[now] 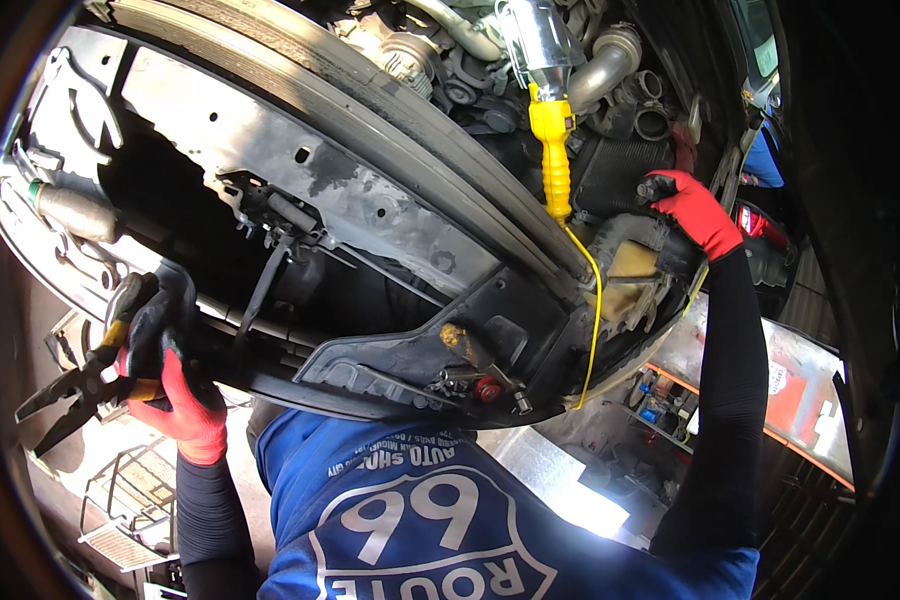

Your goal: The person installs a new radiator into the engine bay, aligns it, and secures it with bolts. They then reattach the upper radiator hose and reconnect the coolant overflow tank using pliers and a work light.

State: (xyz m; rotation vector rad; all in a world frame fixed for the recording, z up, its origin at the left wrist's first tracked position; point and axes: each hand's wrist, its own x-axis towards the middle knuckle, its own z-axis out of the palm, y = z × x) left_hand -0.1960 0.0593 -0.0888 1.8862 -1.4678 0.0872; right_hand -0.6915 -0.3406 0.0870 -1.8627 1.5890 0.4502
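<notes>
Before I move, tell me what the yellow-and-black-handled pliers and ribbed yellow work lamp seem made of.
Yellow-and-black-handled pliers: probably steel, dull grey sheen; grips perhaps coloured plastic or rubber.
Ribbed yellow work lamp: handle likely moulded plastic, evenly coloured; shade perhaps polished metal, from its mirror-like glare.

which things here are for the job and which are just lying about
Likely the job's:
pliers, in the left hand
dark part, at the right hand's fingertips; grip unclear
yellow-handled lamp, at the engine bay
yellow-ended tool, unheld, on the black panel

Apparently just about:
wire rack, lower left
bench, beyond the right arm
</notes>
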